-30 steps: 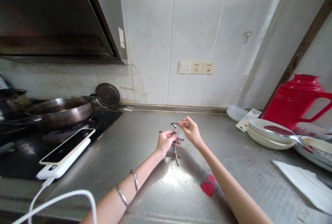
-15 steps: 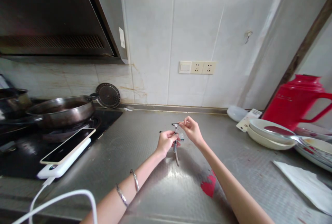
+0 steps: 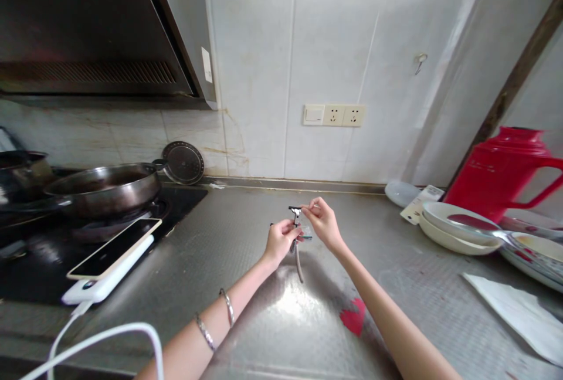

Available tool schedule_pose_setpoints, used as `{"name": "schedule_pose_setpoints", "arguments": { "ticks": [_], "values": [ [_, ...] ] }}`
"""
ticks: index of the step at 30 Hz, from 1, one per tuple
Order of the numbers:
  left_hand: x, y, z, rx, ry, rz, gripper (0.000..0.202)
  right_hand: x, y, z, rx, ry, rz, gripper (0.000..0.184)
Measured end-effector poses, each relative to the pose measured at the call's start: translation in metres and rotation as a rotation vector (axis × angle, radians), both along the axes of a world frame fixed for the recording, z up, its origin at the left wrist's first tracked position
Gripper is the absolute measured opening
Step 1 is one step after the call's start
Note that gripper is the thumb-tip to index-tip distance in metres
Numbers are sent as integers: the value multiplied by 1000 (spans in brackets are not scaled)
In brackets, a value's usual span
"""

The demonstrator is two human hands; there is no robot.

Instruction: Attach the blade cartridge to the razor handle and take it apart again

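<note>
In the middle of the view, above the metal counter, my left hand [image 3: 279,244] is closed around what looks like a T-shaped razor [image 3: 295,213]. Its dark head points up, and a thin grey curved end hangs below my fingers. Between my hands shows a small clear piece with a dark edge [image 3: 307,233], close to the left fingers; its kind is hard to make out. My right hand [image 3: 323,221] pinches with thumb and fingertips at the right end of the razor's head.
On the left, a phone [image 3: 116,248] lies on a white power bank [image 3: 109,277] with a cable, beside a steel pan [image 3: 105,189] on the stove. To the right stand stacked bowls [image 3: 457,242], a red thermos [image 3: 501,175] and a white paper sheet [image 3: 514,315].
The razor's head has tilted and shifted slightly to the left and up in my left hand. My right hand stays pinched at its end, barely moved.
</note>
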State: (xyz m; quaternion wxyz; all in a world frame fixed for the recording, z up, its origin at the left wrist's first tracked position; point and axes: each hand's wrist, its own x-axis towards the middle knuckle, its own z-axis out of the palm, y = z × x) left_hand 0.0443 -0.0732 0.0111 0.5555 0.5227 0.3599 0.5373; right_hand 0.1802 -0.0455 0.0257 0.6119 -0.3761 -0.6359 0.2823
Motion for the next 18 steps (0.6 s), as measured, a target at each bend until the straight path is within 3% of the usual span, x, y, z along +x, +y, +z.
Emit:
{"name": "schedule_pose_setpoints", "arguments": {
  "ticks": [18],
  "values": [
    [-1, 0, 1, 78, 38, 23, 28, -4, -6, 7, -33, 82, 78, 33]
  ]
}}
